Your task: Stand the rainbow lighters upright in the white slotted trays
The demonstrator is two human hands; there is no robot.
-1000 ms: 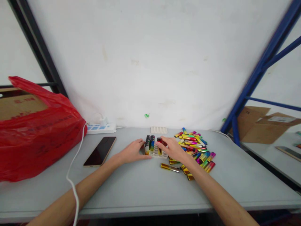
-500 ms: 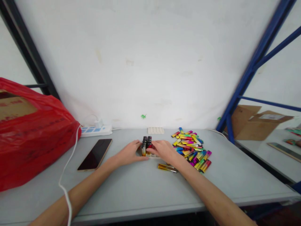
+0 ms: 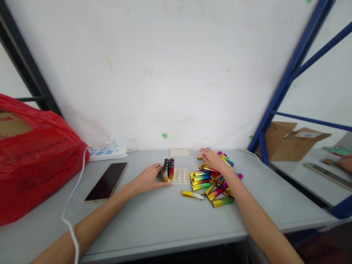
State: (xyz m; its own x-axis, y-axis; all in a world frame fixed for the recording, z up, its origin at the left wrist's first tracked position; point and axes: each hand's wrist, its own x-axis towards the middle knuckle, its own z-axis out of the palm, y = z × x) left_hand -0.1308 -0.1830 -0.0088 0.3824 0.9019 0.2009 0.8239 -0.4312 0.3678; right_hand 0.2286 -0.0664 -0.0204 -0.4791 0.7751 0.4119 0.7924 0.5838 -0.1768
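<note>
A white wall (image 3: pixel 176 80) is forming the background, and a grey tabletop (image 3: pixel 143 227) is spanning the lower part of the frame. Near the centre, a pale tray (image 3: pixel 182 176) is lying flat, its rows of sockets showing on the right side. Upright lighters (image 3: pixel 171 171) are occupying the left side of the tray, black heads facing up.

The left hand (image 3: pixel 150 178) is curving around the left end of the tray, thumb and fingers spread wide, with the thumb lying along the front edge. This hand is standing nearest to the upright lighters; whether it is pressing on them is not discernible.

The loose lighters (image 3: pixel 201 178) are lying in a heap right of centre, directly beside the right edge of the tray. The right hand (image 3: pixel 216 160) is positioned over the upper part of this heap, fingers extended and parted from a fist, pointing toward the upper left. It is the nearer hand to the heap. Contact beneath its fingers is hidden.

Long axes in the heap are varying: at its left edge several lighters are lying roughly parallel, running left to right, while those farther right are slanting. A yellow-and-silver lighter (image 3: pixel 192 194) is lying below the tray, its axis running nearly left to right, silver end facing right.
</note>
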